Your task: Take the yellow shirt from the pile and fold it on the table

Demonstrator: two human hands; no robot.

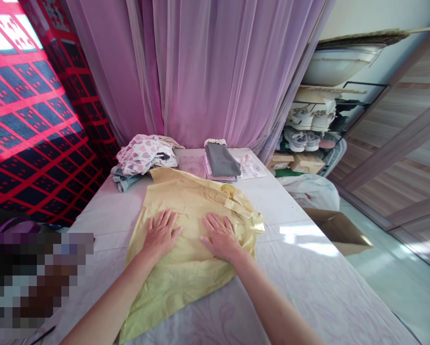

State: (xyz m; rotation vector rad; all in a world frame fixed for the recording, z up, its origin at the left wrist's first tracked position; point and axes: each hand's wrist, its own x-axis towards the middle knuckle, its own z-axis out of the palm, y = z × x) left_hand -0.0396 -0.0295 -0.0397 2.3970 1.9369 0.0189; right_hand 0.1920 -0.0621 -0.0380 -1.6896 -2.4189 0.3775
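The yellow shirt is laid flat on the worktop, the left grip and right grip being spread wide, palms down on its front, seemingly to pin the cloth smooth, with nothing grasped, short of the folded grey garment.

Beyond the yellow shirt, a floral clothes pile and a folded grey garment block the way forward; the pale sheet leaves passing room to the right.
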